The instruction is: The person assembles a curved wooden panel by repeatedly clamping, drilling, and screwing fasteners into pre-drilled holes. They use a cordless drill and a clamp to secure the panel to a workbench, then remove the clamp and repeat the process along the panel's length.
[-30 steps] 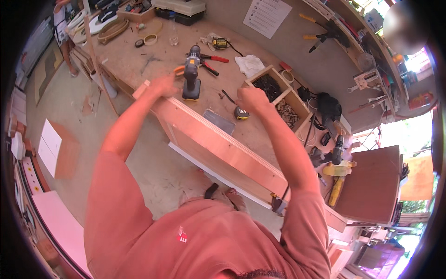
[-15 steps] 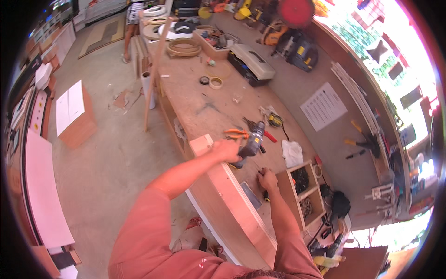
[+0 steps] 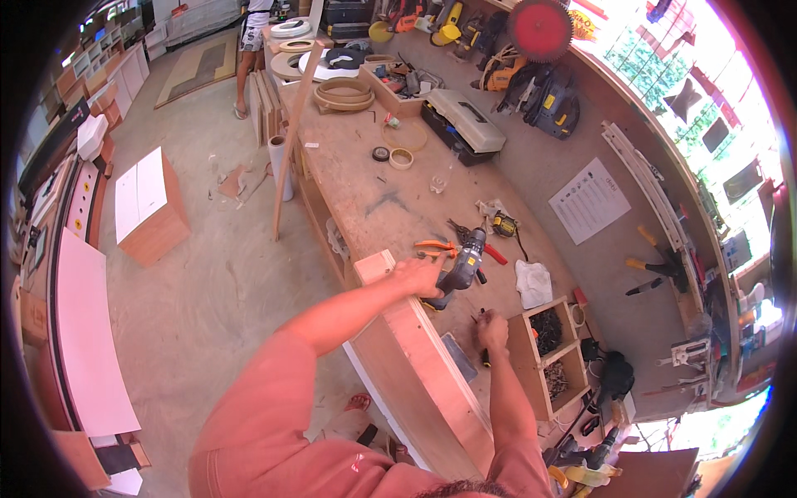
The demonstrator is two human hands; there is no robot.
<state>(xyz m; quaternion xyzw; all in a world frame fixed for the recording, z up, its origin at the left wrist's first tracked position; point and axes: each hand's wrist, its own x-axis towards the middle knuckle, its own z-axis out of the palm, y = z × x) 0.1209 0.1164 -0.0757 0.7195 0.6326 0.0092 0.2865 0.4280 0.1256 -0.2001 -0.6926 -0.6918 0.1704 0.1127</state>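
My left hand [image 3: 421, 277] is at the far end of a long wooden board assembly [image 3: 423, 344], its fingers closed at the handle of a dark cordless drill [image 3: 466, 261]. The drill's chuck points away from me; part of the grip is hidden. My right hand [image 3: 493, 330] is closed above the bench, fingertips pinched at a small dark item too small to name. Between the drill and the bench's far side lie orange-handled pliers [image 3: 436, 247], a red-handled tool [image 3: 496, 255] and a yellow-black tape measure [image 3: 503, 223].
Right of my right hand stands a divided wooden box [image 3: 540, 363] of small fasteners, beside a white cloth [image 3: 533, 284]. Farther along the workbench [image 3: 349, 178] are tape rolls [image 3: 401, 158] and a toolbox [image 3: 461, 124]. A wooden stick [image 3: 295, 141] leans on its left edge. Another person [image 3: 253, 37] stands beyond.
The whole view has shifted slightly, moving the bench right and down in the picture. Both hands keep nearly the same places relative to the drill and board.
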